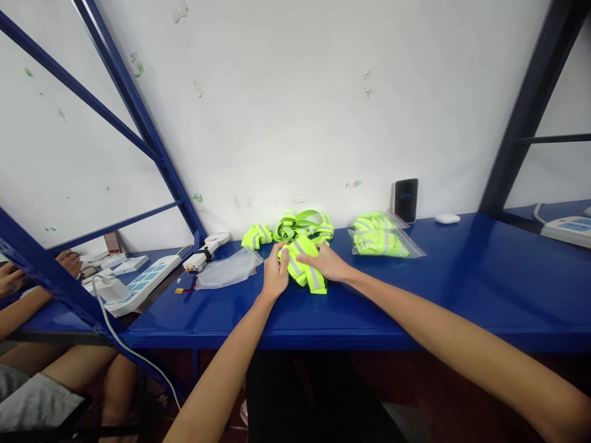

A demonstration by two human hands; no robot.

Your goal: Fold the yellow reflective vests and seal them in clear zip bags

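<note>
Strap bundle lies gripped between left hand and right hand. I see one end pointing my way.

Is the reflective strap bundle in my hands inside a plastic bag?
No, your left hand and right hand directly grip the reflective strap bundle, its fabric bare.

On my feed, a scuffed white wall fills the top — blue rack upper left, blue counter across mid-frame.
</note>
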